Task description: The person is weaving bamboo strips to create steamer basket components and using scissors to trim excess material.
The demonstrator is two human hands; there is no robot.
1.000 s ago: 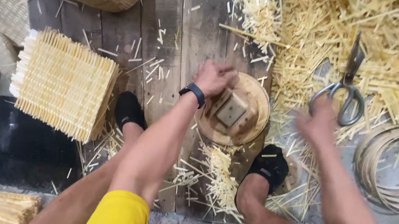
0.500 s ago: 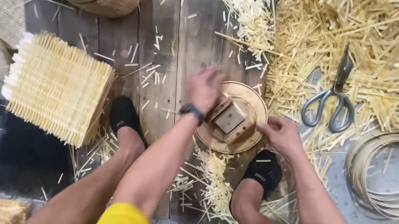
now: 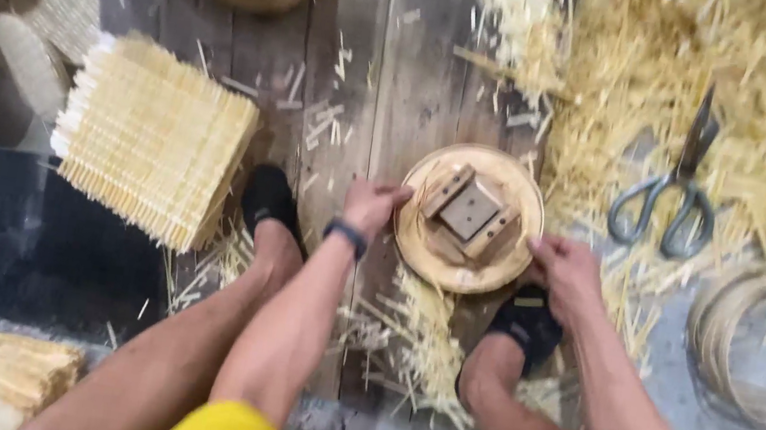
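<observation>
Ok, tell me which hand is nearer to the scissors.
Right. The right hand sits at the round wooden disc's right edge, just left of and below the scissors; the left hand is across the disc.

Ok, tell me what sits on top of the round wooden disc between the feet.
On the round wooden disc sits a square wooden block flanked by two small wooden bars. Both hands, left and right, grip its rim. Whatever lies under the disc is covered.

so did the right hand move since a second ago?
Yes. The right hand came back from beside the scissors to the right rim of the round wooden disc, opposite the left hand.
</observation>
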